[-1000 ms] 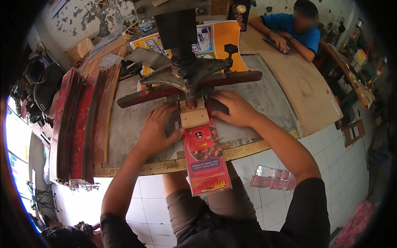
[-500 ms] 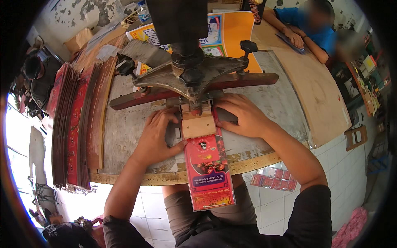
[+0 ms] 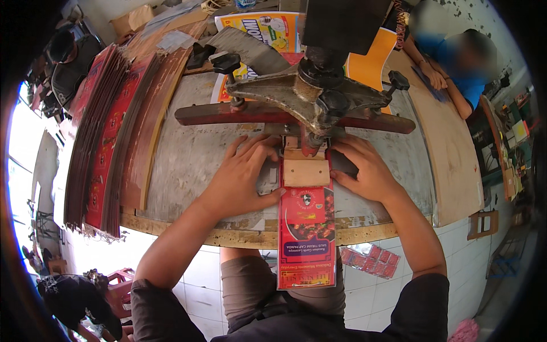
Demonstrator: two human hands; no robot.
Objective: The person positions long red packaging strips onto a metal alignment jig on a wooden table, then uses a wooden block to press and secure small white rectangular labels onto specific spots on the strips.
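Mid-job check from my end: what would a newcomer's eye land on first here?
Probably the dark metal clamp head with its long reddish bar, above the middle of the table. Next, the bright red printed piece below it, overhanging the near edge between the left hand and right hand. Then the stacked red sheets at the far left of the table.

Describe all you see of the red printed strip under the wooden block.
The red printed strip is long, rectangular and plastic-looking, with a round portrait emblem, food picture, purple band and yellow lettering. It lies flat on the tabletop, partly beneath the wooden block, its near end overhanging the front edge. The left hand touches its left edge; whether the right hand touches it is unclear.
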